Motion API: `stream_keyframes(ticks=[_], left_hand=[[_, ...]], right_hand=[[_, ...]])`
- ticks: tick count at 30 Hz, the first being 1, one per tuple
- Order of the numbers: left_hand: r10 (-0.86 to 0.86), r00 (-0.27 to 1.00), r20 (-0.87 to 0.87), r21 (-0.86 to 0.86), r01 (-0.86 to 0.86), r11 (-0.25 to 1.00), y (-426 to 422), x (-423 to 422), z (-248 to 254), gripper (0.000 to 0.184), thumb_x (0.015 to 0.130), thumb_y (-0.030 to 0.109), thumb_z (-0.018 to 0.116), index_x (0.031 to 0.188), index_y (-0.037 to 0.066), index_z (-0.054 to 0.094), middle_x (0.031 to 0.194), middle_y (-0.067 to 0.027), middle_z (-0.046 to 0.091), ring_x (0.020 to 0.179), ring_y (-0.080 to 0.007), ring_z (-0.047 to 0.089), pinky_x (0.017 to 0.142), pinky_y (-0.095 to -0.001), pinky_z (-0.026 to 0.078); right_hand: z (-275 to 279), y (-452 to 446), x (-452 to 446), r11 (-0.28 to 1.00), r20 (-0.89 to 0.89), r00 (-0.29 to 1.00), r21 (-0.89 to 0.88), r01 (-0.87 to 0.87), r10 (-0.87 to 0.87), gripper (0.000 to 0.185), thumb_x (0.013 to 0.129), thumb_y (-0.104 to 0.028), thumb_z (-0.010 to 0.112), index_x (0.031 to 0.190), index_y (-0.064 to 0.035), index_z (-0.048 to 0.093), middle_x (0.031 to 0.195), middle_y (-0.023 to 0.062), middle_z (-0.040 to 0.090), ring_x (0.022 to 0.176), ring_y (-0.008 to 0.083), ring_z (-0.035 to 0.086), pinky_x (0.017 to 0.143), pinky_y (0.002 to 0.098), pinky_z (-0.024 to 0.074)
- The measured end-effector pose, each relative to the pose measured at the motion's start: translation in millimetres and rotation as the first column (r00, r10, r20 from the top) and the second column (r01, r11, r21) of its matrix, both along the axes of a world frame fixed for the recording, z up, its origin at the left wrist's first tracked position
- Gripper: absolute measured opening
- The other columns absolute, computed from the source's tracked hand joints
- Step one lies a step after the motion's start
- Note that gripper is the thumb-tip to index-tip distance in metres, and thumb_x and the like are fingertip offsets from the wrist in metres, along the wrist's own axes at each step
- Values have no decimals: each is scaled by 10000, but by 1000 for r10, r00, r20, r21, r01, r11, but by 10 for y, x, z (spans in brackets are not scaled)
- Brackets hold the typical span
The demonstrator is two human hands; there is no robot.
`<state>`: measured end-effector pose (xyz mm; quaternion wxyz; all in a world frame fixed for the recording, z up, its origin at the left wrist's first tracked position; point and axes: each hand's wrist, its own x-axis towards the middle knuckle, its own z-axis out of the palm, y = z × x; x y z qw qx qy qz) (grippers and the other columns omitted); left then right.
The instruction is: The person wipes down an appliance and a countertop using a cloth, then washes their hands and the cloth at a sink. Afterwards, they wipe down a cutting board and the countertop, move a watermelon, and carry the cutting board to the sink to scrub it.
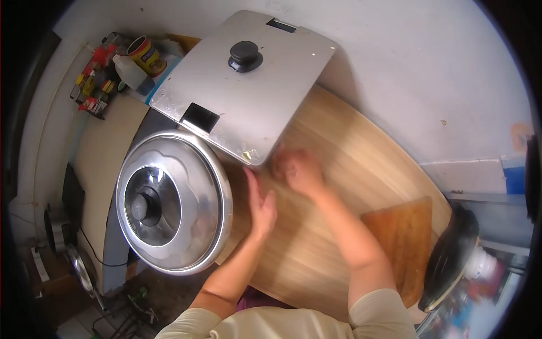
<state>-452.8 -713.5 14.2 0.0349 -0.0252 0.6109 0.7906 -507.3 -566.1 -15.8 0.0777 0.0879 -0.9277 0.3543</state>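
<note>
A large rectangular metal appliance with a flat lid (212, 85) and a black knob (245, 53) stands on the wooden table. My left hand (262, 209) is at its near corner, between it and a round steel pot lid (200, 198). The left fingers are stretched out and the thumb stands apart; whether the fingertips touch the metal I cannot tell. Just right of the same corner is my right hand (299, 170), smeared by motion, its fingers bent toward the appliance. Nothing clear shows in either hand. Some yellowish residue (247, 154) sticks to the lid's corner.
A wooden cutting board (403, 248) lies at the table's right, beside a black pan-like object (451, 257) and a white container (481, 263). Behind the appliance, at left, stand a plastic jug (131, 73), a yellow-red tub (147, 56) and several small packages. The wall borders the table.
</note>
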Motion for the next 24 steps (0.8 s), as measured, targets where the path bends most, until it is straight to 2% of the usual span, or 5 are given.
stream_keyframes(ticks=[4, 11, 16, 20, 24], left_hand=[[-3, 1000, -3, -36, 3, 999, -110, 1, -97, 784, 749, -153, 357, 1467, -1, 81, 1538, -162, 82, 1427, -239, 76, 1144, -350, 63], [-152, 988, 13, -504, 138, 853, -412, 353, -11, 642, 809, -73, 407, 1430, 3, 261, 1483, -174, 279, 1394, -263, 227, 1125, -340, 165], [-214, 976, 41, -558, 200, 805, -430, 560, -7, 637, 820, -61, 402, 1434, 6, 248, 1477, -187, 282, 1378, -280, 262, 1112, -341, 202], [-274, 961, -41, -513, 215, 831, -561, 771, -1, 647, 798, -74, 388, 1426, -25, 242, 1469, -212, 278, 1377, -318, 253, 1117, -353, 190], [-331, 933, -142, -584, 192, 789, -891, 1125, 198, 671, 763, -97, 385, 1417, -36, 252, 1461, -224, 285, 1378, -345, 244, 1121, -382, 183]], right_hand=[[146, -3, 461, 962, -241, 966, -230, -145, 88, 348, 660, -40, 635, 975, -188, 652, 922, 32, 677, 848, 266, 584, 742, 381, 458], [-341, 1378, 422, 814, 22, 834, -202, 544, -552, 456, 723, 36, 597, 1120, -188, 612, 940, 70, 621, 881, 269, 557, 813, 344, 455], [-8, 121, 901, 933, -15, 942, 133, 334, -335, 467, 728, -2, 601, 1150, -203, 592, 1097, 64, 588, 901, 282, 516, 777, 375, 446], [226, -632, 1358, 992, -47, 994, -92, 89, -94, 528, 658, 24, 607, 1167, -118, 580, 1197, 61, 592, 981, 308, 522, 831, 395, 435], [186, -588, 1214, 934, -72, 985, -337, 123, -156, 537, 654, 17, 588, 1174, -117, 581, 1132, 63, 629, 991, 304, 526, 854, 399, 425]])
